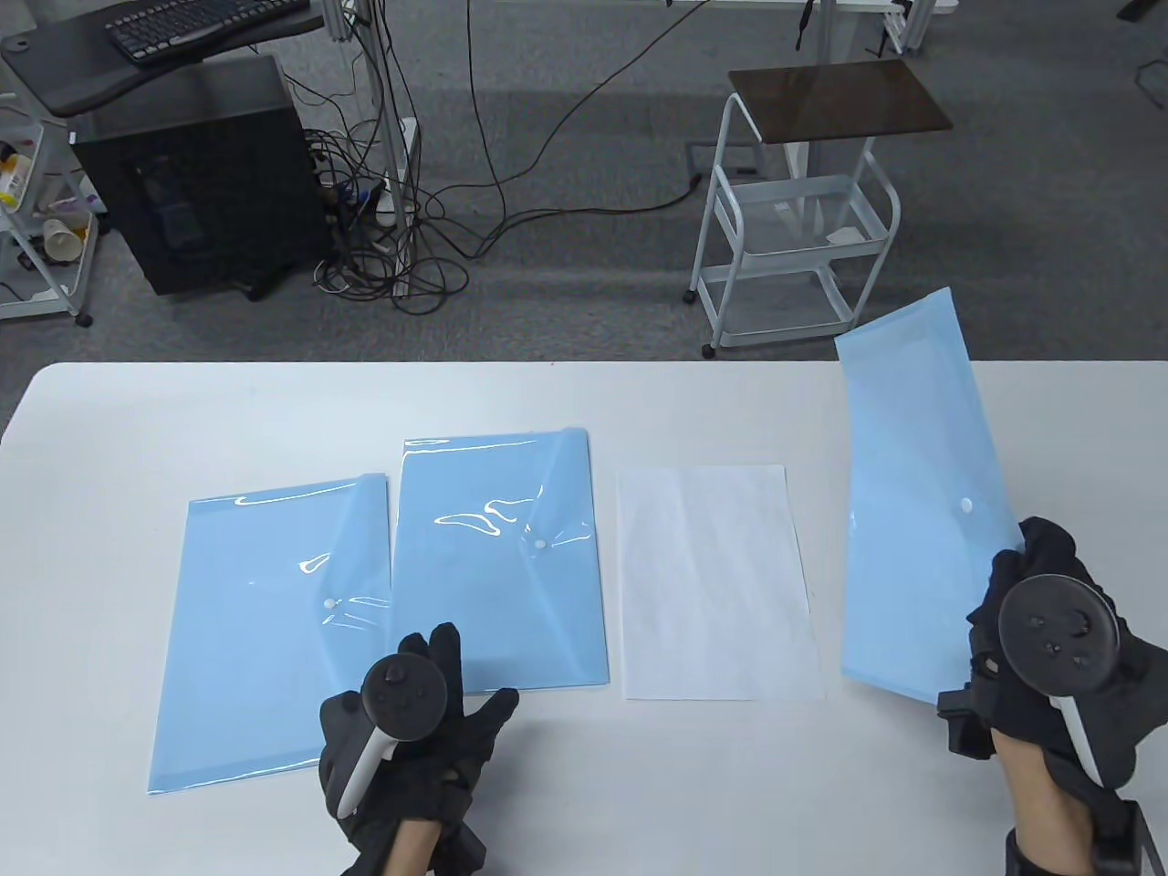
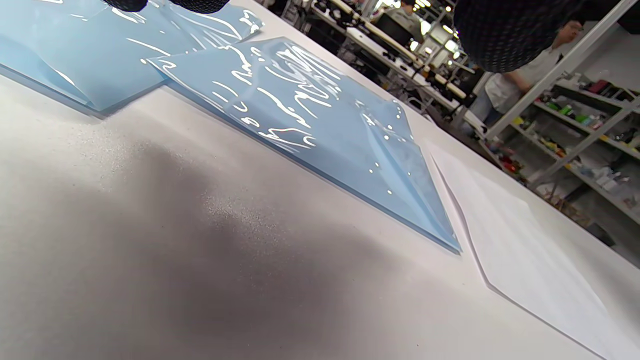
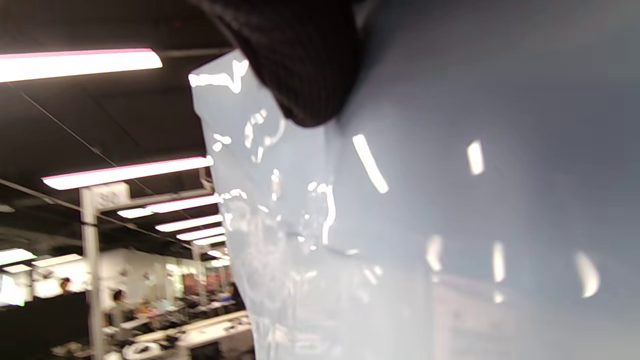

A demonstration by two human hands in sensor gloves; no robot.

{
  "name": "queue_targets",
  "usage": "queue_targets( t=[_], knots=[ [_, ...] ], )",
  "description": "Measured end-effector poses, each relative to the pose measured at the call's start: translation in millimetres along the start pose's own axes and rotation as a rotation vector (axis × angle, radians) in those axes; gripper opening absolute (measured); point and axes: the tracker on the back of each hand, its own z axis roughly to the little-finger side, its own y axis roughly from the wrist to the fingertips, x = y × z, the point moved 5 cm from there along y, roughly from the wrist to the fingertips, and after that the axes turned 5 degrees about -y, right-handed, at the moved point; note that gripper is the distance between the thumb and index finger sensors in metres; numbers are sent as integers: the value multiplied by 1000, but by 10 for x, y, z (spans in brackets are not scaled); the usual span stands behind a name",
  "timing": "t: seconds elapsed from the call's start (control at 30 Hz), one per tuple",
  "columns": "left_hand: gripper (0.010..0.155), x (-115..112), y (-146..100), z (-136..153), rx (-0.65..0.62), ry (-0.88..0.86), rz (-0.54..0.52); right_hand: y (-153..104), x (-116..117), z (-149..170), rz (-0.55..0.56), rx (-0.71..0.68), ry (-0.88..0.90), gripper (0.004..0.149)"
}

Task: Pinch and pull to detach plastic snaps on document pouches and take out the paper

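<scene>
On the white table (image 1: 228, 401) two translucent blue plastic pouches (image 1: 274, 630) (image 1: 497, 557) and a white paper sheet (image 1: 712, 584) are laid flat. A third blue pouch (image 1: 922, 511) is gripped, raised, by the right hand (image 1: 1049, 639); the left hand (image 1: 411, 721) is held open, fingers spread. If the raised pouch is gripped loosely, it could slip down.

Left hand (image 1: 411, 721) flat, right hand (image 1: 1049, 639) gripping
</scene>
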Motion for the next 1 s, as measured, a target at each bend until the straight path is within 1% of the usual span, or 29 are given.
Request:
queue_targets(
  t=[0.07,0.13,0.2,0.27,0.37,0.53,0.57,0.73,0.9,1.0],
  knots=[
    [91,6,-4,4,0,-4,-1,-107,-34,-83,-15,-21,141,39],
    [91,13,-7,11,0,-10,-1,-197,-19,-148,-29,-44,227,39],
    [91,26,-9,25,1,-20,-3,-297,49,-222,-59,-67,311,40],
    [91,43,-13,41,2,-33,-7,-399,173,-310,-106,-94,382,40],
    [91,68,-12,71,3,-47,-8,-564,453,-435,-197,-114,514,40],
    [91,96,-1,140,16,-75,-8,-802,1049,-639,-386,-104,692,41],
    [91,105,2,155,19,-80,-10,-846,1175,-677,-424,-100,715,41],
    [90,121,17,211,29,-105,-5,-1005,1646,-781,-543,-68,751,41],
    [90,124,43,272,45,-129,0,-1150,1992,-790,-599,-65,742,41],
    [91,100,67,303,53,-138,9,-1175,2068,-755,-634,-51,768,41]
  ],
)
